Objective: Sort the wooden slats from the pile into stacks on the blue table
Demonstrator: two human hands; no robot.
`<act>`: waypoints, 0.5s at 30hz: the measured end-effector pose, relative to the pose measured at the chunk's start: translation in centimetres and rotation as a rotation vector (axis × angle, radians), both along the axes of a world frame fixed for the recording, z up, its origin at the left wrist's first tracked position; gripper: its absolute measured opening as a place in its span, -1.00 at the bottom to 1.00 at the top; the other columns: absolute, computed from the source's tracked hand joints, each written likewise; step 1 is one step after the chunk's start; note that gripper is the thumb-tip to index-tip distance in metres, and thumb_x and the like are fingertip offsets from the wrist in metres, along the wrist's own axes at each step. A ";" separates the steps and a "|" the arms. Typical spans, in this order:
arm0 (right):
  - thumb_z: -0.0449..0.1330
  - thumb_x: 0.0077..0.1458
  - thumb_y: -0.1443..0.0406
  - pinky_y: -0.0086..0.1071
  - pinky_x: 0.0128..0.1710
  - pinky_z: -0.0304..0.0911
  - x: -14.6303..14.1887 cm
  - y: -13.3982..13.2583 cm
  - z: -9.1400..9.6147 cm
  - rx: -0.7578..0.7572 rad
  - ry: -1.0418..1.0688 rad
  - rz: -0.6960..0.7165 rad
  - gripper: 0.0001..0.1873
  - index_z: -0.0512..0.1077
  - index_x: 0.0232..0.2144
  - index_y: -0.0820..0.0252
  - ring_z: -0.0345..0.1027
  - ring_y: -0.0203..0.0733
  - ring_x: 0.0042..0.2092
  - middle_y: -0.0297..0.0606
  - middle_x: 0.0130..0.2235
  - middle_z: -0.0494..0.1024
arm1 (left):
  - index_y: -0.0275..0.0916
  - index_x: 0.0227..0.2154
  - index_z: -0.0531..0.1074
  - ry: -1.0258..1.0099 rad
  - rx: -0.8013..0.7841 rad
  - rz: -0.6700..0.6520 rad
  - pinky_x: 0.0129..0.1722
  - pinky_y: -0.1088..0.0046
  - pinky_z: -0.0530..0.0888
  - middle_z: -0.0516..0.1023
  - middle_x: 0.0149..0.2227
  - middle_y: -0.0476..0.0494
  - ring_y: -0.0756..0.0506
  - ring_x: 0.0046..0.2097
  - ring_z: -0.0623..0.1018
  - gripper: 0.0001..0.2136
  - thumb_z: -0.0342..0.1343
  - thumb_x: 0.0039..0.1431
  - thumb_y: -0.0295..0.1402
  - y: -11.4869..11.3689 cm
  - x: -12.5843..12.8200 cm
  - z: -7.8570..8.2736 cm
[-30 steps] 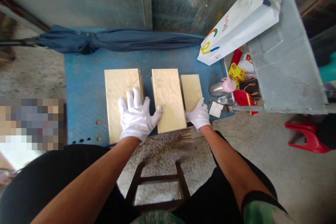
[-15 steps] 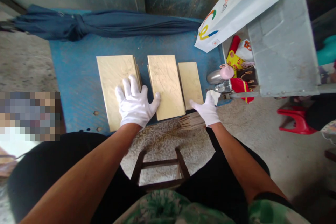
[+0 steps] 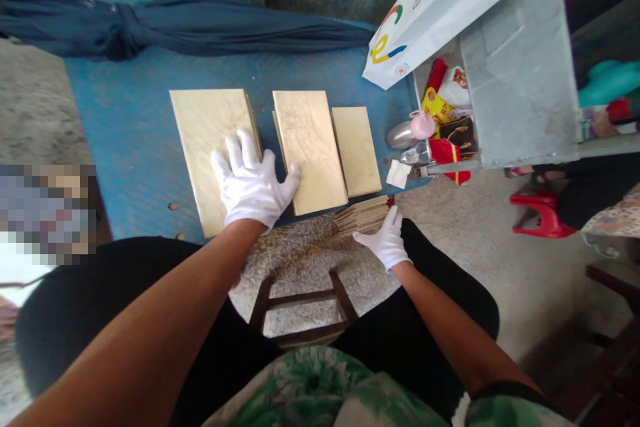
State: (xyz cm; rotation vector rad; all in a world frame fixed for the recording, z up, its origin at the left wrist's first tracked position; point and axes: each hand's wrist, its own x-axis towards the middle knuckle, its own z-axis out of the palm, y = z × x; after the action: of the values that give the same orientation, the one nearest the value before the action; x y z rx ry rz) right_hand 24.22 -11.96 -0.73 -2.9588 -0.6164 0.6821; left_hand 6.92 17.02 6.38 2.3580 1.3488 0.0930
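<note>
On the blue table lie cream, faintly veined rectangular boards in three groups: a wide left stack (image 3: pixel 200 140), a middle stack (image 3: pixel 313 147) and a smaller right one (image 3: pixel 356 150). My left hand (image 3: pixel 253 183), in a white glove, rests flat with fingers spread on the left stack. Its thumb reaches over to the middle stack's left edge. Below the table's front edge, my gloved right hand (image 3: pixel 384 238) is beside a bundle of thin, light brown strips (image 3: pixel 363 215), thumb and fingers apart. Whether it touches the bundle I cannot tell.
A folded dark blue umbrella (image 3: pixel 200 28) lies along the table's back. At the right stand a white paper bag (image 3: pixel 440 13), a metal flask (image 3: pixel 400 136) and a grey metal drawer (image 3: pixel 517 67) of small items. A white paper square (image 3: pixel 399 174) lies near the front edge.
My right hand has drawn back from the small boards' near corner to below the table edge, uncovering the white paper square. My left hand stays on its stack. The view has shifted slightly.
</note>
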 end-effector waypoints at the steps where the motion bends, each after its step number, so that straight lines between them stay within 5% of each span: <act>1: 0.50 -0.31 -0.15 -0.04 0.32 0.13 -0.2 0.1 -0.4 0.013 -0.008 -0.003 0.62 -0.34 0.47 0.48 0.00 0.38 0.41 0.38 0.43 -0.11 | -0.33 0.12 0.52 -0.002 -0.006 0.003 0.42 -0.26 -0.18 -0.07 0.53 -0.36 -0.52 0.50 -0.09 -0.40 -0.10 0.29 0.02 0.0 0.0 0.1; 7: 0.53 -0.30 -0.07 0.05 0.36 0.09 -0.9 0.2 -2.2 0.077 -0.089 -0.024 0.65 -0.42 0.46 0.48 -0.12 0.42 0.44 0.42 0.43 -0.17 | -0.24 0.14 0.51 -0.003 -0.011 0.008 0.42 -0.27 -0.15 -0.03 0.53 -0.28 -0.48 0.52 -0.11 -0.44 -0.09 0.30 0.01 -0.2 0.1 0.5; 15: 0.54 -0.29 -0.05 0.01 0.32 0.17 -0.9 -0.3 -1.8 0.126 -0.048 -0.035 0.63 -0.42 0.48 0.35 0.07 0.34 0.40 0.33 0.44 -0.12 | -0.32 0.11 0.51 -0.006 -0.001 -0.005 0.42 -0.28 -0.16 -0.08 0.53 -0.38 -0.52 0.51 -0.10 -0.42 -0.10 0.31 0.02 -0.1 0.0 0.2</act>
State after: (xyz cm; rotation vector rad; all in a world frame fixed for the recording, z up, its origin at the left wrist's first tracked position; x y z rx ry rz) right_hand 23.28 -12.27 -2.52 -2.8691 -0.5863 0.5498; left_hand 6.94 16.90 6.57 2.3584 1.3401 0.0983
